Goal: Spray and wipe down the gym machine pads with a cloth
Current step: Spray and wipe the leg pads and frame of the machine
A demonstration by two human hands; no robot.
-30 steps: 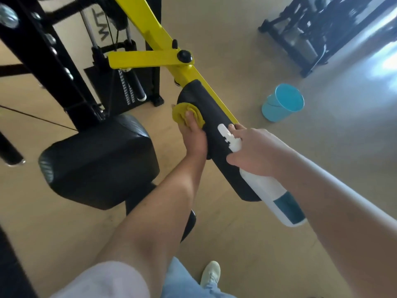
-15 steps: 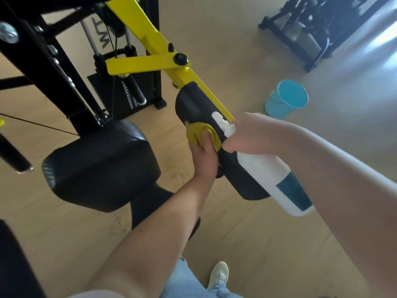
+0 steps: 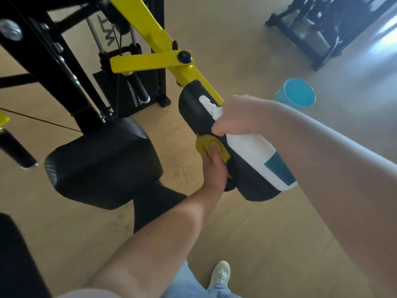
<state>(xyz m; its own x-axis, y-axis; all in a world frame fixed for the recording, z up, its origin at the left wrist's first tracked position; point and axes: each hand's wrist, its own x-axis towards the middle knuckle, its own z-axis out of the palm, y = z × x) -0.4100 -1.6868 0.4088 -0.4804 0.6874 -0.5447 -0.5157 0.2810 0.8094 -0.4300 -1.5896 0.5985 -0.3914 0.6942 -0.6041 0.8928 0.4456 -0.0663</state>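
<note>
Pad (image 3: 193, 104) on the yellow arm (image 3: 187, 69) is the long black one, slanting from far left to near right in the middle of the scene. My left hand (image 3: 214, 171) presses the bunched yellow cloth (image 3: 204, 145) against its left side about halfway along, thumb on top of the cloth and fingers curled behind it. A second ago the cloth was up at the pad's far end; it has come down toward me since. My right hand (image 3: 238, 117) is wrapped round the neck of the white spray bottle (image 3: 251, 151), which lies along the pad with its nozzle pointing to the far end, further up the pad than before. My finger may be on the trigger, but the hand hides it. Left of the pad sits the big black seat cushion (image 3: 103, 166) on the black frame. Far right on the floor stands a blue bucket (image 3: 298, 93), and a pale shoe (image 3: 221, 274) shows near me.
</note>
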